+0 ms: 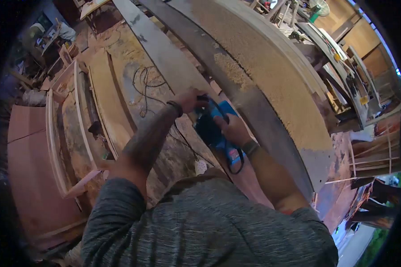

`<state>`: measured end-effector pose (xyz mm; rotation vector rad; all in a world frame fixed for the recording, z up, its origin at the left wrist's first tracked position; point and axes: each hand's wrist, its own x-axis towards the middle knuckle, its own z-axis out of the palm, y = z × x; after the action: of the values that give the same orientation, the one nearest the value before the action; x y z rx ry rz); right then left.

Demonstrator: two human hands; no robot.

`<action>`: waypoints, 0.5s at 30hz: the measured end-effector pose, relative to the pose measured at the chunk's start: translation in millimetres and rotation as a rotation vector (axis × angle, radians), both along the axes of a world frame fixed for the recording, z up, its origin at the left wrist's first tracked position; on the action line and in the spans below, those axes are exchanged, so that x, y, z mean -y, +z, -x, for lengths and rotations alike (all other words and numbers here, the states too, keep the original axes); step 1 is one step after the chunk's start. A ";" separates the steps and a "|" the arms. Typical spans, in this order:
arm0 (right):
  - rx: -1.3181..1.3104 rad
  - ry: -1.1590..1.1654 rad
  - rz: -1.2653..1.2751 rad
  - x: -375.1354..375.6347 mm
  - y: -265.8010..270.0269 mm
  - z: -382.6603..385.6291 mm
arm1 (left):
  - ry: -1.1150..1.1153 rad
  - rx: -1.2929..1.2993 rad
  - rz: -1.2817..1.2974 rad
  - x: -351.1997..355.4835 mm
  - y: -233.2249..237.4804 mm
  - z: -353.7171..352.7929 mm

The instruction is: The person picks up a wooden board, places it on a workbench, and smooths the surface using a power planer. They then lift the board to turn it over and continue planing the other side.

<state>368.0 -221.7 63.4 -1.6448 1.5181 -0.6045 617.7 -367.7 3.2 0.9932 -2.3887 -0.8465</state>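
A blue electric planer [213, 130] rests against the side edge of a long thick wooden slab [272, 129] that runs from the top middle down to the right. My left hand [189, 100] grips the planer's front knob. My right hand [233, 129] is closed around its rear handle. A black power cord [238, 165] loops below the tool. Sawdust [258, 66] covers the slab's top face.
A tangled black cable [143, 86] lies on the dusty floor to the left. Wooden frames and planks [71, 129] lie at the left. Stacked boards and workbench clutter [343, 66] fill the upper right. A second long plank [160, 46] runs beside the slab.
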 end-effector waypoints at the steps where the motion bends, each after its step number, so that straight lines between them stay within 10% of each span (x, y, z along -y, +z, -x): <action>1: 0.008 0.005 -0.014 7.2 1.0 -3.1 | 0.021 0.038 -0.069 1.7 16.3 -2.0; 15: 0.058 0.007 0.022 94.0 12.9 -56.6 | 0.051 0.104 -0.225 76.1 48.1 -48.7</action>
<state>424.5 -315.7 76.3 -1.6348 1.4676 -0.6622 666.4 -443.8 51.4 1.2062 -2.3799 -1.0875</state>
